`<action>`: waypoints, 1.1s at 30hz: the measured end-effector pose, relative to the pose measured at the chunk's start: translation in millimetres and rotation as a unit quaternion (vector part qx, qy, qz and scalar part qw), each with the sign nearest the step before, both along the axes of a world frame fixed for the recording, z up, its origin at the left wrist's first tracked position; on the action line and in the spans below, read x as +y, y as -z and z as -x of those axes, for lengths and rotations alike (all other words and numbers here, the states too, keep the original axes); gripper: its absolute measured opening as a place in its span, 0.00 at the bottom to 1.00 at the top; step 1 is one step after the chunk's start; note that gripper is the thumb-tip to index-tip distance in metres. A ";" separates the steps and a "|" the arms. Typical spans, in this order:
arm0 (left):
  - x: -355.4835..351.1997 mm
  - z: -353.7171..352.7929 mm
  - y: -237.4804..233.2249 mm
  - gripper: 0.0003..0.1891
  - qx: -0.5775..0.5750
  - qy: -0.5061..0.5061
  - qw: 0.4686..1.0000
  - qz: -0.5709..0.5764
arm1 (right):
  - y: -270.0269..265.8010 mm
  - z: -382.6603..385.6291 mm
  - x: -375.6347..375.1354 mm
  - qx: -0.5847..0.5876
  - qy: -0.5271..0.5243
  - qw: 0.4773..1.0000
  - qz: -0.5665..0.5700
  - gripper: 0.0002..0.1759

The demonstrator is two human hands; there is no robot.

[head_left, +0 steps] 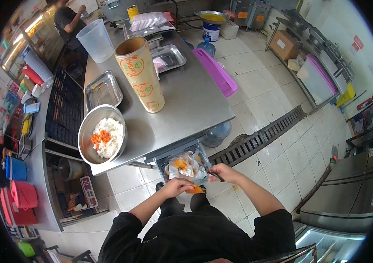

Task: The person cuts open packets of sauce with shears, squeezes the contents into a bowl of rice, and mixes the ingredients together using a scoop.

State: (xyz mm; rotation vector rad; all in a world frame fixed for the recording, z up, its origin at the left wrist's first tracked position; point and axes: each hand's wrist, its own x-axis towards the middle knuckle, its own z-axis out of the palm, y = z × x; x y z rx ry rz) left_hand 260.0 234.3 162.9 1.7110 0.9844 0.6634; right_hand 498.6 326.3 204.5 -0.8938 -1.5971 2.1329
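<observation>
My left hand point(178, 186) is closed on a small orange packet point(196, 189), held low in front of my body. My right hand point(222, 172) is closed on a slim black tool point(215, 175) that looks like scissors, its far end partly hidden. Just beyond both hands, a drawer point(162, 172) under the table is pulled out. Inside it lie crumpled clear plastic bags point(190, 165) with orange contents. Up and to the left, a metal bowl point(83, 142) of white rice point(113, 129) topped with chopped orange bits point(101, 138) stands at the table's corner.
The steel table point(177, 105) carries a tall printed paper roll point(138, 74), metal trays point(104, 90) and a clear plastic bucket point(96, 41). A purple lid point(217, 74) leans at its right side. A floor drain point(256, 140) crosses the tiles. Another person point(68, 24) stands far left.
</observation>
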 end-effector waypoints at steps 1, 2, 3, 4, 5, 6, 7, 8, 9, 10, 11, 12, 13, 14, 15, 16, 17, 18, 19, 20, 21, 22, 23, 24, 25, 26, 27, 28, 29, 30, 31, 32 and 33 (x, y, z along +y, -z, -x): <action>-5.4 2.4 7.4 0.11 -0.026 -0.046 0.997 0.054 | -2.5 -2.9 10.0 -0.071 -0.068 0.994 -0.048 0.23; -10.0 6.6 9.3 0.11 -0.050 -0.092 0.989 0.107 | -3.1 -6.0 15.3 -0.141 -0.134 0.976 -0.096 0.24; -12.1 13.4 10.9 0.10 -0.028 -0.109 0.988 0.105 | 17.2 -9.3 20.3 -0.190 -0.162 0.963 -0.105 0.27; -13.1 19.8 6.6 0.10 -0.027 -0.115 0.988 0.100 | 17.5 -3.2 22.6 -0.188 -0.166 0.962 -0.111 0.27; -16.4 26.0 2.4 0.10 -0.058 -0.151 0.982 0.096 | 17.7 4.0 25.2 -0.254 -0.199 0.947 -0.008 0.26; -20.4 31.1 -1.4 0.10 -0.090 -0.187 0.974 0.092 | 17.9 10.5 25.4 -0.319 -0.228 0.915 0.095 0.25; -24.1 37.3 -4.0 0.10 -0.142 -0.212 0.956 0.144 | 42.4 18.9 25.1 -0.373 -0.275 0.883 0.078 0.31; -26.7 43.0 -11.8 0.10 -0.144 -0.219 0.955 0.140 | 45.6 31.8 29.7 -0.432 -0.360 0.827 0.008 0.35; -30.6 48.7 -20.4 0.09 -0.152 -0.232 0.952 0.130 | 46.8 36.7 27.1 -0.382 -0.328 0.863 -0.033 0.36; -34.3 55.4 -27.4 0.09 -0.160 -0.244 0.949 0.120 | 67.4 37.8 22.3 -0.345 -0.336 0.870 -0.107 0.37; -39.8 63.0 -29.4 0.08 -0.148 -0.249 0.951 0.112 | 91.0 38.0 17.6 -0.310 -0.339 0.869 -0.185 0.38; -45.7 68.9 -33.1 0.08 -0.149 -0.255 0.949 0.108 | 164.0 33.6 18.0 -0.284 -0.378 0.830 -0.294 0.38; -52.7 75.9 -39.2 0.08 -0.152 -0.277 0.943 0.101 | 208.3 34.7 16.2 -0.365 -0.344 0.828 -0.251 0.36; -58.1 82.1 -49.8 0.08 -0.155 -0.299 0.937 0.094 | 170.0 45.2 19.2 -0.363 -0.347 0.827 -0.254 0.36; -65.2 87.5 -61.9 0.08 -0.151 -0.324 0.928 0.103 | 126.3 46.5 23.8 -0.409 -0.329 0.803 -0.283 0.33; -72.8 94.8 -68.5 0.08 -0.152 -0.331 0.926 0.098 | 66.7 53.9 22.3 -0.453 -0.311 0.775 -0.311 0.30; -82.9 103.4 -72.3 0.08 -0.174 -0.366 0.911 0.076 | 29.4 56.1 21.8 -0.405 -0.270 0.813 -0.319 0.25; -92.3 112.1 -75.2 0.08 -0.196 -0.402 0.893 0.052 | -2.4 56.7 22.9 -0.354 -0.230 0.845 -0.327 0.20; -100.4 120.2 -77.8 0.08 -0.199 -0.413 0.888 0.042 | -29.9 60.9 22.6 -0.300 -0.145 0.886 -0.323 0.19; -107.9 127.7 -79.6 0.10 -0.242 -0.450 0.859 0.010 | -56.4 67.0 21.1 -0.241 -0.059 0.917 -0.313 0.17; -112.8 135.4 -81.8 0.12 -0.285 -0.484 0.827 -0.020 | -95.9 84.2 23.9 -0.257 -0.030 0.912 -0.319 0.17; -114.0 144.0 -84.9 0.12 -0.287 -0.491 0.822 -0.028 | -132.7 111.1 33.8 -0.273 0.001 0.906 -0.324 0.18; -115.0 153.4 -88.4 0.15 -0.321 -0.502 0.803 -0.033 | -152.6 140.2 41.0 -0.227 0.027 0.898 -0.375 0.18; -115.2 163.3 -90.9 0.17 -0.353 -0.510 0.784 -0.038 | -168.0 173.2 48.2 -0.178 0.056 0.887 -0.423 0.18; -112.3 172.2 -90.2 0.21 -0.349 -0.524 0.776 -0.035 | -176.6 212.4 60.0 -0.160 0.053 0.876 -0.452 0.17; -109.7 181.1 -93.3 0.21 -0.348 -0.525 0.775 -0.044 | -180.8 254.1 75.1 -0.141 0.050 0.863 -0.482 0.17; -106.5 190.1 -98.0 0.20 -0.347 -0.532 0.771 -0.055 | -181.0 296.7 95.5 -0.189 0.030 0.845 -0.499 0.17; -101.5 199.1 -102.9 0.20 -0.345 -0.537 0.767 -0.066 | -177.3 338.7 118.2 -0.236 0.012 0.824 -0.515 0.17; -97.0 205.2 -106.7 0.20 -0.365 -0.541 0.753 -0.083 | -172.9 378.0 138.2 -0.297 -0.005 0.792 -0.533 0.17; -94.7 212.1 -110.0 0.20 -0.365 -0.541 0.752 -0.091 | -163.3 409.7 155.4 -0.357 -0.022 0.758 -0.546 0.18; -94.2 219.2 -113.2 0.20 -0.370 -0.547 0.746 -0.082 | -147.6 433.3 169.7 -0.374 -0.054 0.744 -0.551 0.19; -94.8 226.5 -115.6 0.19 -0.376 -0.553 0.740 -0.072 | -134.8 453.5 180.9 -0.391 -0.086 0.729 -0.555 0.20; -95.7 233.5 -116.7 0.20 -0.337 -0.572 0.745 -0.070 | -126.3 466.9 186.1 -0.389 -0.086 0.727 -0.559 0.20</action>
